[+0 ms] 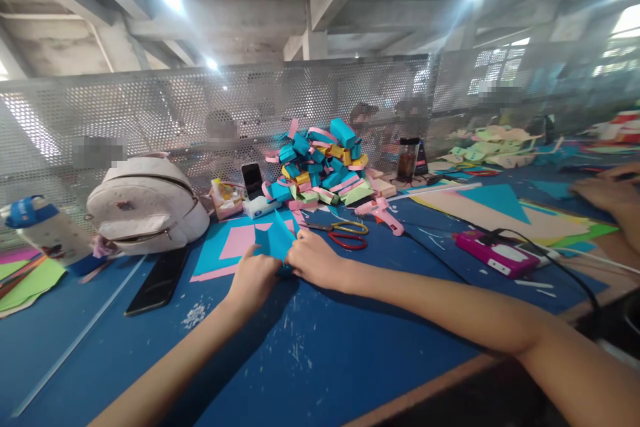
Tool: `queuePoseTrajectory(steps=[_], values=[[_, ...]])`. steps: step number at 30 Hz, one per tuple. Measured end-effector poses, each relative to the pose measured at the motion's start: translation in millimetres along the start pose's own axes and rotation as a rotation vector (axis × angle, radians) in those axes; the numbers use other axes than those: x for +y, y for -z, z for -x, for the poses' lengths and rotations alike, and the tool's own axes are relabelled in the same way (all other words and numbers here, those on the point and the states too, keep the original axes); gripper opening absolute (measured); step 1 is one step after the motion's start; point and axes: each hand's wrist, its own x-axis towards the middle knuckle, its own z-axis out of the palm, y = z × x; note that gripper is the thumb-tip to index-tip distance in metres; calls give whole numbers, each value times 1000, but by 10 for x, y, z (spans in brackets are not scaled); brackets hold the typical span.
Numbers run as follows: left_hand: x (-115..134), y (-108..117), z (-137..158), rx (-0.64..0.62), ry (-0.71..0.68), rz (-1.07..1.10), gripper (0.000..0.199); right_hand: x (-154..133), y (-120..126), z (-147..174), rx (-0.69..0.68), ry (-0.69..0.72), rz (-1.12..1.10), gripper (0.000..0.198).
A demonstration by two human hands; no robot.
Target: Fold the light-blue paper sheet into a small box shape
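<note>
Between my two hands is a piece of blue paper (275, 238), bent so that one part stands up. My left hand (254, 273) grips its left side, thumb upward. The fingers of my right hand (316, 259) are closed on its right edge. Behind it, blue and pink sheets (235, 242) lie flat on the table. Scissors (345, 233) with yellow and red handles rest just beyond my right hand. A pink glue gun (383, 215) lies farther right, its black cord trailing over the table.
A heap of folded paper pieces (320, 163) stands at the back. To the left are a white backpack (150, 207), a phone (159, 280) and a bottle (55, 233). A magenta power strip (495, 253) lies right, near a co-worker's hand (605, 190). Perforated metal panels (250, 97) border the table.
</note>
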Motion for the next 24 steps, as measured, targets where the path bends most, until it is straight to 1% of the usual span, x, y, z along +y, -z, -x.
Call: queuePoseTrajectory(steps=[7, 13, 15, 18, 20, 24], values=[[-34, -8, 8, -1, 9, -2, 15, 34, 12, 36, -22, 5, 10, 16], [-178, -28, 14, -12, 26, 22, 13, 95, -32, 20, -8, 84, -8, 11], [-192, -34, 10, -25, 25, 19, 13, 89, -41, 14, 0, 111, -16, 9], [-159, -41, -2, -40, 13, 19, 15, 70, -60, 1, 0, 136, -31, 14], [-130, -45, -6, -43, 7, 30, 15, 73, -76, -7, -12, 127, -43, 12], [-122, -47, -3, -28, 14, 54, 18, 127, -93, -6, -33, 65, -68, 4]])
